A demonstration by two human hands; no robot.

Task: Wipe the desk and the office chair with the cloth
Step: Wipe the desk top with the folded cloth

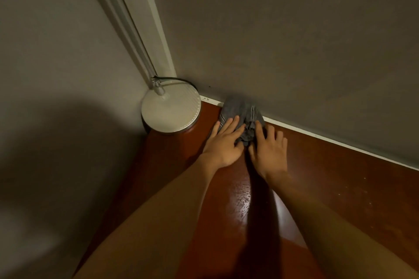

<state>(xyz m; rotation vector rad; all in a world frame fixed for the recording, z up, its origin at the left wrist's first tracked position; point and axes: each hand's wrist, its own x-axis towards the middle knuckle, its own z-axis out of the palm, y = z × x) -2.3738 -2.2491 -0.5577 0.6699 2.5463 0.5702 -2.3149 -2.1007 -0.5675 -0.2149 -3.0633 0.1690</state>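
Fingers straight and spread, we could knock the lamp base (171, 112) just beside our left hand (223, 142) if we shove the grey cloth (240, 111), also pressed by our right hand (271, 147), sideways along the desk's (328, 176) back edge.

**Dim corner, grey walls**

Grey walls (294, 29) meet at a white vertical trim (148, 20). A round white lamp base (170, 112) stands in the corner on the glossy reddish-brown bench (340, 188), its metal pole (130, 22) rising up and leftward. Deep shadow covers the lower left.
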